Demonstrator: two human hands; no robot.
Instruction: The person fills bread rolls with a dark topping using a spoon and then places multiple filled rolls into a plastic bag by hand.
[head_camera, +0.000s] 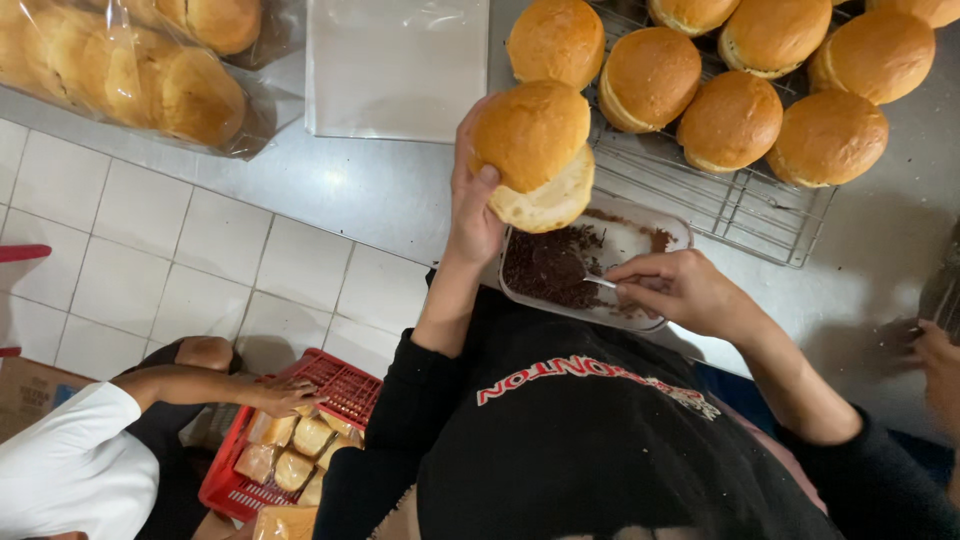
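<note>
At frame centre, left hand (473, 205) gripping a split round bun (535, 155) above the sprinkle tray (655, 228), right hand (675, 290) pinching a spoon (570, 270) in chocolate sprinkles (545, 270).

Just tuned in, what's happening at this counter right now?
The left hand holds a split round golden bun open over a shallow clear plastic tray of dark chocolate sprinkles. The right hand dips a small spoon into the sprinkles. More buns sit on a wire cooling rack.
</note>
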